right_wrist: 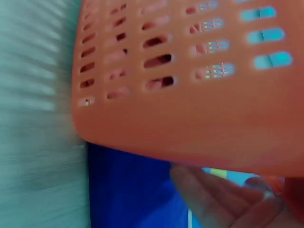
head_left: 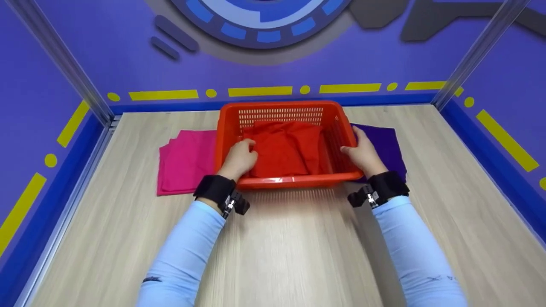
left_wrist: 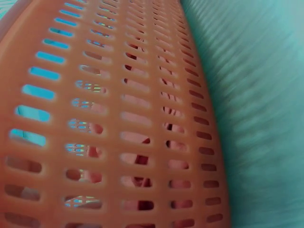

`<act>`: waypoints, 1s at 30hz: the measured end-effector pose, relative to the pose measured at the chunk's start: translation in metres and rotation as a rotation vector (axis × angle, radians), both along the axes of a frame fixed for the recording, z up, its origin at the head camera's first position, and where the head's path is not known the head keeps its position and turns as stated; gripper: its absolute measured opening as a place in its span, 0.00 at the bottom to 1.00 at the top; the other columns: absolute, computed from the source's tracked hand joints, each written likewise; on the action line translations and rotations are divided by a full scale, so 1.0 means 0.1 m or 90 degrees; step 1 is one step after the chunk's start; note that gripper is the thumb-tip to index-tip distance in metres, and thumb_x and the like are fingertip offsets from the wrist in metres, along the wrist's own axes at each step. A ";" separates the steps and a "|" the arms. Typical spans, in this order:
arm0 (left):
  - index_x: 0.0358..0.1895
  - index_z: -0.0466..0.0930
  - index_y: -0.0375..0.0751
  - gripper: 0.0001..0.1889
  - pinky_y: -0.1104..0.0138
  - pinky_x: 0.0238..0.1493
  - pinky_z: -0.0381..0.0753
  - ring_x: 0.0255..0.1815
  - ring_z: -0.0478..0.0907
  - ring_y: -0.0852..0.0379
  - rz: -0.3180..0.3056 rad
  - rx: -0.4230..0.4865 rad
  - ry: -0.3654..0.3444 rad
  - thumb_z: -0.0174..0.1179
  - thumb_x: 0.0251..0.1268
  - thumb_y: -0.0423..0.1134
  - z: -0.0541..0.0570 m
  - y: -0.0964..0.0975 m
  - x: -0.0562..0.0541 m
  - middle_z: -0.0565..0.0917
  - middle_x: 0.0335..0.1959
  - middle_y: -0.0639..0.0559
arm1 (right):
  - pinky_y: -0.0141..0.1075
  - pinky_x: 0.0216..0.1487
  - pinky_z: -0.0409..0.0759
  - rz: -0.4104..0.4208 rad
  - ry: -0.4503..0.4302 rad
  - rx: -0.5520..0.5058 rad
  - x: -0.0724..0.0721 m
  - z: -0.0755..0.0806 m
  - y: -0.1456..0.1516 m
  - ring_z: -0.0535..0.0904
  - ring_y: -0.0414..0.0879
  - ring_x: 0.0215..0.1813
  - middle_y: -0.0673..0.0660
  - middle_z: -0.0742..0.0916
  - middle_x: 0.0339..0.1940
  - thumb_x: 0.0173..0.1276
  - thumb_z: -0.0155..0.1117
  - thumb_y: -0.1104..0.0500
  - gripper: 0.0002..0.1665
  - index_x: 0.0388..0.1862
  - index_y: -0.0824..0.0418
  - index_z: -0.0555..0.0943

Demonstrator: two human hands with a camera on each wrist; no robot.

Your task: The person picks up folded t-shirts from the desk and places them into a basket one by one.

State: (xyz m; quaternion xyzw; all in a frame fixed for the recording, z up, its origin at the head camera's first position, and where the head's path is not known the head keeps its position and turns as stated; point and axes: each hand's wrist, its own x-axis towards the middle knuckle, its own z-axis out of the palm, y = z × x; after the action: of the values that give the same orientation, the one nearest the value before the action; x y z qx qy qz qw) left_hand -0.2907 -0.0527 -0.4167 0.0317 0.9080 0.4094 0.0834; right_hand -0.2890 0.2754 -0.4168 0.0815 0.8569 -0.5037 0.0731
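An orange-red plastic basket [head_left: 294, 181] with slotted walls stands near the back of the table, and folded red cloth [head_left: 283, 149] lies inside it. My left hand [head_left: 240, 158] grips the basket's left side near the front corner, its thumb side reaching inside beside the red cloth; the fingers outside are hidden. On the opposite side, my right hand [head_left: 363, 154] holds the right wall, thumb over the rim inside. The right wrist view shows the fingers [right_wrist: 204, 190] of that hand along the outside of the wall.
Folded pink cloth [head_left: 187, 162] lies on the table [head_left: 294, 247] to the left of the basket, partly covered by it in the head view. Purple-blue cloth [head_left: 386, 145] lies to its right, behind the right hand. A blue printed wall [head_left: 149, 72] rises just behind the basket.
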 end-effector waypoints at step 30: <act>0.81 0.52 0.41 0.34 0.24 0.68 0.37 0.80 0.37 0.28 0.074 -0.148 0.030 0.51 0.75 0.39 -0.29 -1.24 0.22 0.43 0.82 0.32 | 0.56 0.70 0.70 0.011 0.016 -0.094 -0.01 -0.05 0.03 0.67 0.60 0.72 0.64 0.67 0.78 0.73 0.53 0.70 0.48 0.85 0.51 0.45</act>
State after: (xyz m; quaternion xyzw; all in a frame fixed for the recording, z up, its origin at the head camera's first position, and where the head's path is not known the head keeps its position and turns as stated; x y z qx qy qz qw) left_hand -0.2683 -0.1765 -0.4454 -0.0209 0.9512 0.3050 0.0411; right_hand -0.2898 0.2781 -0.4217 0.0618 0.8188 -0.5661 0.0723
